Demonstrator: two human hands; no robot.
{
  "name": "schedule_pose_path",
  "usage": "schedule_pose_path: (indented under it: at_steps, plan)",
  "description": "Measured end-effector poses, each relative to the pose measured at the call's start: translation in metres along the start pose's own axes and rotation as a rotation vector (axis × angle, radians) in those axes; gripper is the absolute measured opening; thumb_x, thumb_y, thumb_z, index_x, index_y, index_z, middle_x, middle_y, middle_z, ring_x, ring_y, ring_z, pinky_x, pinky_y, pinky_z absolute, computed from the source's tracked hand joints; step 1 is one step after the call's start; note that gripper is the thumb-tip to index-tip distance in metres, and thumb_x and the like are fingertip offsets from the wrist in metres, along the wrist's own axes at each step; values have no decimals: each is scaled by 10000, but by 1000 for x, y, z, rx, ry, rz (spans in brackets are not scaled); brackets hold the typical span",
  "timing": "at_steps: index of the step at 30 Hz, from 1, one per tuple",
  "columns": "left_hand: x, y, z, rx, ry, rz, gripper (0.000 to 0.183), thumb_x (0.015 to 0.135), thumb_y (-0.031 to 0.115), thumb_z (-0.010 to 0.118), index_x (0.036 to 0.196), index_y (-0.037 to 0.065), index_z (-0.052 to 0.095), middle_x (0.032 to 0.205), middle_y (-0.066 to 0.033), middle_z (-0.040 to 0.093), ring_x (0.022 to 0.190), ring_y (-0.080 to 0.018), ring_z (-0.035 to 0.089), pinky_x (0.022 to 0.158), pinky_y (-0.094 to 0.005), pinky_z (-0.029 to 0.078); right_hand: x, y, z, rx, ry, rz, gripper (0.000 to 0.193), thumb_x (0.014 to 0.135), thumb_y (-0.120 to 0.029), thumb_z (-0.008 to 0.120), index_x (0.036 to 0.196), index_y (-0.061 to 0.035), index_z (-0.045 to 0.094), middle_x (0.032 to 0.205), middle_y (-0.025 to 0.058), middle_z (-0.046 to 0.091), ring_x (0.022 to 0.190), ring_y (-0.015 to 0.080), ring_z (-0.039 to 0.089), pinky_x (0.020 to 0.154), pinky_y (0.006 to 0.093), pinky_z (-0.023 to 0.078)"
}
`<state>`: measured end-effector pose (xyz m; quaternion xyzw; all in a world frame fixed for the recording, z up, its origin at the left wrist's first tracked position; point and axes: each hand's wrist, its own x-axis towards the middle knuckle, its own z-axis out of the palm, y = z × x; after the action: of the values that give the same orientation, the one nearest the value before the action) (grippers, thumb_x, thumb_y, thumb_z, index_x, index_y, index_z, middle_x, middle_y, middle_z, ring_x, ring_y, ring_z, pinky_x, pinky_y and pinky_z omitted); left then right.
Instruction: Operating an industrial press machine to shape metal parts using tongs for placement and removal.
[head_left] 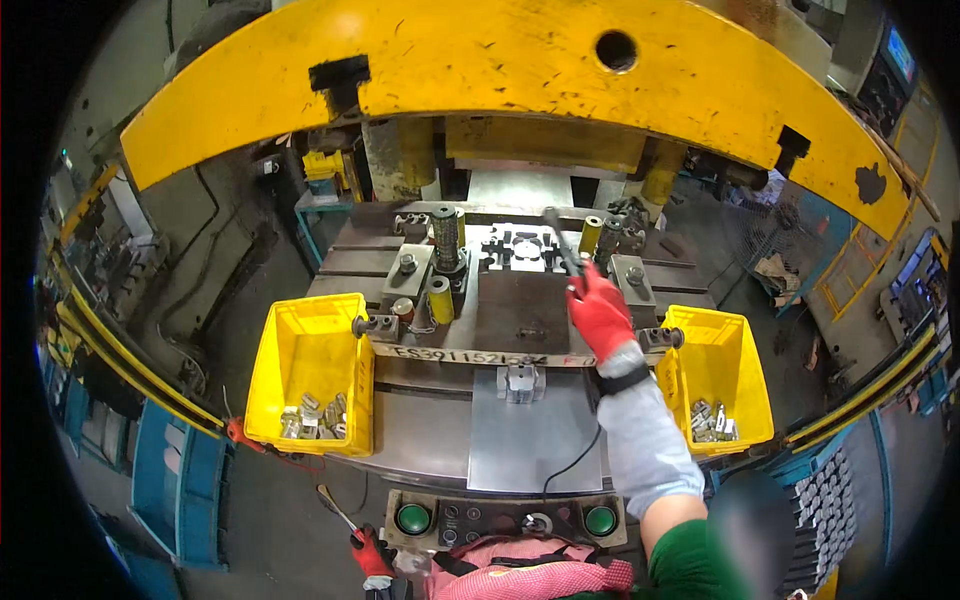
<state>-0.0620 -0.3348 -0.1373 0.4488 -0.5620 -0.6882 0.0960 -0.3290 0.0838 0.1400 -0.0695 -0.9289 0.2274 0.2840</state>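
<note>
My right hand (pixel 597 310), in a red glove with a pale sleeve and black wrist band, reaches over the press bed. It is closed around a dark rod-shaped tool (pixel 566 245), whose far end points toward the die. A bright die plate with dark cutouts (pixel 522 248) lies just left of the tool; I cannot tell if they touch. Low at the left, my left hand (pixel 370 552), in a red and black glove, grips a thin brush-like tool (pixel 337 506) with a tan end. Small metal blocks (pixel 520 384) stand on the grey steel sheet (pixel 535 450) at the bed's front.
Yellow bins with small metal parts stand left (pixel 308 350) and right (pixel 715 370). The yellow press frame (pixel 480 60) arches overhead. Guide posts (pixel 446 240) rise beside the die. A control panel (pixel 470 522) with two green buttons sits in front. A black cord (pixel 572 465) crosses the steel sheet.
</note>
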Motion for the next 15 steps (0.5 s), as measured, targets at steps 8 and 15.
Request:
schedule_pose_path:
  at_steps: [8,15]
  plan:
    - [88,-102,-29,439,-14,263,256,698,235,609,760,65,428,592,-59,451,480,-193,454,401,-343,369,-256,137,-56,589,517,685,532,793,-70,491,1256,-13,236,1264,160,306,1141,211,327,929,292,265]
    - [81,-72,15,1214,-173,361,575,610,486,630,973,60,502,907,-212,536,845,-343,517,711,-383,409,-467,242,-8,538,252,1283,641,677,-168,657,1165,47,302,1048,125,477,907,213,471,763,316,400]
